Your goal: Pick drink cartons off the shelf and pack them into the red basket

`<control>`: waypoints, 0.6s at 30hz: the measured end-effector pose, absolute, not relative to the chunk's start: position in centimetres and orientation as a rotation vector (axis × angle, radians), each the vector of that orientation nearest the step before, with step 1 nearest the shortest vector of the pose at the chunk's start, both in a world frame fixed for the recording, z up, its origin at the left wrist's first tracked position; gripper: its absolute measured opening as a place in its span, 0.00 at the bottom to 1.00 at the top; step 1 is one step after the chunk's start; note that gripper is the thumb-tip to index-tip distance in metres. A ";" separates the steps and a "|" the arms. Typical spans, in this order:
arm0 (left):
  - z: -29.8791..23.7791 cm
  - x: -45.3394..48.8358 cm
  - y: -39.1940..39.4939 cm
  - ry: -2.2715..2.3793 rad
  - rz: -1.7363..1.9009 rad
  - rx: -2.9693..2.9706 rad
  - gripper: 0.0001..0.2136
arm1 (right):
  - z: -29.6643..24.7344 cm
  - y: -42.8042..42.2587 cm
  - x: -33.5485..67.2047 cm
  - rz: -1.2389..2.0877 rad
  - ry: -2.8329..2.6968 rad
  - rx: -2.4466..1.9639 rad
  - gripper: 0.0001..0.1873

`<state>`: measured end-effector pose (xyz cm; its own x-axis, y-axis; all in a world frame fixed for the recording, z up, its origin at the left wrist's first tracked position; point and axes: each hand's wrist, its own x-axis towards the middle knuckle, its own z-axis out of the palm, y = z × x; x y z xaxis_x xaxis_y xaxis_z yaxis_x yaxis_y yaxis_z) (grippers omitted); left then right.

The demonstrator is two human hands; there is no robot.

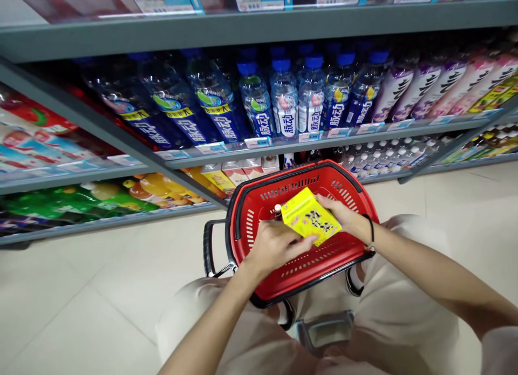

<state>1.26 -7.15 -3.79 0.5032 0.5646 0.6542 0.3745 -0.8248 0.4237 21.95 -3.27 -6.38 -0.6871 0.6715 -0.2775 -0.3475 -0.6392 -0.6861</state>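
A yellow drink carton [308,215] is held over the inside of a red shopping basket [259,199] that stands on the floor in front of my knees. My right hand [343,216] grips the carton from its right side, fingers closed on it. My left hand [275,245] holds its lower left edge, fingers curled around it. A dark bottle top [278,209] shows in the basket just left of the carton.
Grey shelves [259,24] hold rows of blue-capped drink bottles [283,97], purple and pink bottles [424,81] at the right and cartons [234,172] on the low shelf behind the basket. Pale tiled floor [81,299] spreads to the left and right.
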 end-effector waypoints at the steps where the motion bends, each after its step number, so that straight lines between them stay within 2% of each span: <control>1: -3.7 1.1 -7.0 0.863 1.204 2.445 0.21 | -6.2 -3.3 21.7 2.297 -0.751 -0.733 0.36; 4: -3.4 0.7 -6.4 1.144 1.112 2.131 0.21 | -5.6 -3.3 21.2 2.288 -0.640 -0.726 0.30; 7: -3.0 0.4 -5.7 1.351 0.994 1.765 0.13 | -5.1 -3.3 20.7 2.279 -0.584 -0.692 0.25; 10: -3.0 0.3 -5.1 1.299 0.942 1.518 0.19 | -4.8 -3.5 20.2 2.274 -0.542 -0.749 0.24; 14: -3.0 0.4 -4.9 1.136 0.890 1.293 0.17 | -5.0 -3.7 19.5 2.239 -0.579 -0.942 0.25; 18: -3.6 0.8 -5.2 1.257 1.062 1.231 0.19 | -5.6 -3.7 19.0 2.044 -0.835 -1.068 0.25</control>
<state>0.77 -5.20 -3.57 0.0603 0.9943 -0.0879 0.0795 0.0830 0.9934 19.00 -3.66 -5.61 -0.4364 0.7923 -0.4265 -0.2671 -0.5667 -0.7795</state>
